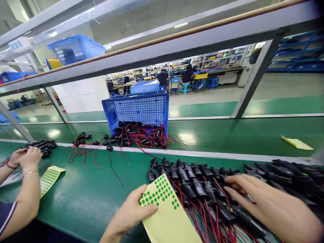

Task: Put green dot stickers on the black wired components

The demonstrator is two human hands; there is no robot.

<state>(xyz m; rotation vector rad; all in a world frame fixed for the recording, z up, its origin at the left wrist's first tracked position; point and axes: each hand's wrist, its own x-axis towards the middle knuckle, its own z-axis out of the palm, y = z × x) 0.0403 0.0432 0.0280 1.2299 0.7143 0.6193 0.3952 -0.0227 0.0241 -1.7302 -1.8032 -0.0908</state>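
Observation:
My left hand (133, 210) grips a pale yellow sheet of round green stickers (169, 221) between thumb and fingers. Green dots cover the sheet's upper part, while its lower part is bare. Beside the sheet lie rows of black cylindrical parts (198, 188) with red wires trailing toward me. My right hand (273, 206) is over the right side of these parts, fingers bent and thumb close to the index finger. Whatever is between those fingertips is too small to make out. More black parts (295, 176) lie beyond my right hand.
A tipped blue crate (136, 95) spills black parts and red wires onto the green bench. To the left, a co-worker's hands (31, 159) handle black parts near another sticker sheet (50, 180). A yellow paper (297, 142) lies at right. A shelf rail (153, 43) crosses above.

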